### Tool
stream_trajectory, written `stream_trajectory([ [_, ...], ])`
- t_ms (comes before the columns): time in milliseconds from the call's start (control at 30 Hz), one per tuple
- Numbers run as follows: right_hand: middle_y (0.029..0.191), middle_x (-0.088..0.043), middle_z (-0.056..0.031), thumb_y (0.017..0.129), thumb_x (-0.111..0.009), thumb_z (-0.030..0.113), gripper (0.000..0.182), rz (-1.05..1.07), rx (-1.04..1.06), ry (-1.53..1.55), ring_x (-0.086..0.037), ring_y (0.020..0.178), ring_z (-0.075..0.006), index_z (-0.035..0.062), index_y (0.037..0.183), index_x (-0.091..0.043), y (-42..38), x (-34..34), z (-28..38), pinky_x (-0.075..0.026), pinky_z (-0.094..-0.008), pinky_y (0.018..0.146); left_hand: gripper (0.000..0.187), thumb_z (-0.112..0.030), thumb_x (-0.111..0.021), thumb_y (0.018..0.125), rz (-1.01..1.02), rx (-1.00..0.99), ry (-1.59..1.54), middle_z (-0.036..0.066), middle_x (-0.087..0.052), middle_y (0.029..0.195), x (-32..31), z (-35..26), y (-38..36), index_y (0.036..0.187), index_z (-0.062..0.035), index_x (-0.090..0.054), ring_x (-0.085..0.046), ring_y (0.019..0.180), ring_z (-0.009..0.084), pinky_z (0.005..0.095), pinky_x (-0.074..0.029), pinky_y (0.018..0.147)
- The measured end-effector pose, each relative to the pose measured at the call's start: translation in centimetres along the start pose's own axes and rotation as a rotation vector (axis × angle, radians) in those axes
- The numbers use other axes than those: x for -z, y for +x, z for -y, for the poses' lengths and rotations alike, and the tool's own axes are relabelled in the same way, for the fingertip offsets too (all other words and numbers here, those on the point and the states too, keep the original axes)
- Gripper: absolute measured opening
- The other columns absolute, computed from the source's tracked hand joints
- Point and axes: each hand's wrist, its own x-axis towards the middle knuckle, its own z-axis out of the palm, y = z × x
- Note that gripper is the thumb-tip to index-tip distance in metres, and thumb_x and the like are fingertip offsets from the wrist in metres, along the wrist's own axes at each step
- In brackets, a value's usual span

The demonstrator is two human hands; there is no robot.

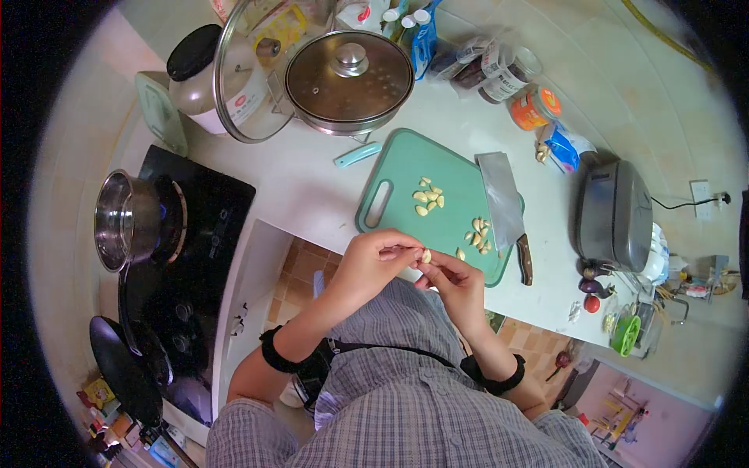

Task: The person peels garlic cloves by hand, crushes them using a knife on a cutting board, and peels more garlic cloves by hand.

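A garlic clove [426, 256] is pinched between the fingertips of my left hand [380, 261] and my right hand [456, 287], just over the near edge of the green cutting board [398, 160]. Both hands have their fingers closed on it. On the board lies a cluster of pale, peeled-looking cloves [428, 196]. Further right sits a second group of cloves [478, 234], some with skin showing. A cleaver [501, 199] rests across the board's right side, its wooden handle toward me.
A lidded pan [347, 86] stands behind the board, with a light-blue peeler-like tool [358, 154] nearby. To the left, a steel pot [125, 222] sits on the black cooktop [211, 226]. Jars [511, 74] line the wall; a grey appliance [616, 214] and a tomato [591, 304] are right.
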Motion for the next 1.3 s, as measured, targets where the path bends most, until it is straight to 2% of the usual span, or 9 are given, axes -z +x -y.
stream_trajectory([
  [267,0.088,-0.063,-0.0091,0.088,-0.055,0.008,0.028,0.012,-0.021,0.058,-0.06,0.068,-0.0124,-0.0041,0.113,-0.055,0.1,-0.2,0.1,-0.053,-0.0251,0.064,0.011,-0.003,-0.061,0.08,-0.046,-0.127,0.278,0.008,-0.063,0.085,-0.5,-0.7,0.1,0.091,0.0013,-0.061,-0.063,0.079,0.0149,0.0265,-0.051,0.069],
  [367,0.087,-0.061,-0.0088,0.092,-0.05,0.017,0.027,-0.015,-0.087,0.165,-0.057,0.068,-0.0113,-0.0038,0.107,-0.059,0.1,-0.2,0.7,-0.05,-0.0244,0.06,0.011,-0.003,-0.062,0.079,-0.05,-0.184,0.449,0.008,-0.061,0.082,-0.4,-1.2,0.0,0.089,0.0004,-0.06,-0.063,0.076,0.0178,0.0266,-0.051,0.067],
  [433,0.083,-0.061,-0.0079,0.095,-0.044,0.024,0.033,0.084,-0.106,0.203,-0.058,0.067,-0.0133,-0.0032,0.106,-0.057,0.2,0.5,0.3,-0.052,-0.0265,0.063,0.009,-0.003,-0.062,0.079,0.004,-0.244,0.54,0.008,-0.06,0.08,-0.5,-1.7,-0.2,0.086,0.0,-0.06,-0.063,0.075,0.0194,0.027,-0.051,0.065],
  [533,0.078,-0.059,-0.0064,0.095,-0.042,0.029,0.035,0.103,-0.137,0.266,-0.057,0.066,-0.013,-0.0019,0.102,-0.057,0.4,0.8,0.0,-0.052,-0.0274,0.062,0.009,-0.003,-0.062,0.078,-0.02,-0.265,0.543,0.008,-0.061,0.081,-0.7,-2.2,0.0,0.086,-0.0004,-0.06,-0.063,0.075,0.0192,0.0269,-0.051,0.066],
  [633,0.08,-0.058,-0.0061,0.095,-0.041,0.03,0.035,0.101,-0.14,0.318,-0.056,0.068,-0.0128,-0.0004,0.103,-0.057,0.5,0.6,0.3,-0.051,-0.0278,0.061,0.009,-0.002,-0.062,0.078,-0.036,-0.221,0.446,0.008,-0.061,0.082,-0.4,-1.5,0.2,0.087,-0.0011,-0.06,-0.063,0.077,0.018,0.0268,-0.052,0.07],
  [833,0.092,-0.057,-0.0063,0.096,-0.039,0.029,0.033,0.106,-0.176,0.368,-0.056,0.071,-0.0124,0.0004,0.101,-0.055,0.5,0.5,0.8,-0.052,-0.0282,0.061,0.012,0.001,-0.062,0.078,-0.115,-0.238,0.397,0.007,-0.061,0.086,0.6,-1.0,0.7,0.089,-0.0015,-0.06,-0.062,0.08,0.0155,0.0275,-0.052,0.073],
  [967,0.091,-0.058,-0.0062,0.096,-0.041,0.026,0.031,0.111,-0.172,0.389,-0.056,0.071,-0.0117,-0.0001,0.104,-0.055,0.6,0.6,0.0,-0.052,-0.0277,0.061,0.017,0.0,-0.064,0.077,-0.042,-0.171,0.254,0.007,-0.059,0.091,0.7,-0.6,0.9,0.093,-0.0016,-0.058,-0.062,0.083,0.0152,0.0279,-0.051,0.076],
  [1167,0.086,-0.06,-0.0052,0.093,-0.048,0.017,0.024,0.043,-0.071,0.15,-0.056,0.069,-0.0097,-0.0014,0.106,-0.055,0.6,0.0,-0.7,-0.051,-0.0246,0.061,0.027,-0.004,-0.069,0.074,0.056,-0.115,0.28,0.005,-0.057,0.095,1.0,-0.5,1.3,0.098,-0.0023,-0.055,-0.059,0.088,0.0143,0.0283,-0.05,0.08],
  [1300,0.083,-0.061,-0.005,0.087,-0.056,0.01,0.018,-0.019,-0.006,-0.019,-0.058,0.067,-0.0099,-0.0026,0.101,-0.057,0.6,-0.2,-0.4,-0.049,-0.0229,0.06,0.031,-0.005,-0.07,0.073,0.086,-0.133,0.277,0.005,-0.056,0.096,1.2,0.0,1.6,0.099,-0.0022,-0.054,-0.058,0.089,0.0135,0.0275,-0.049,0.08],
])
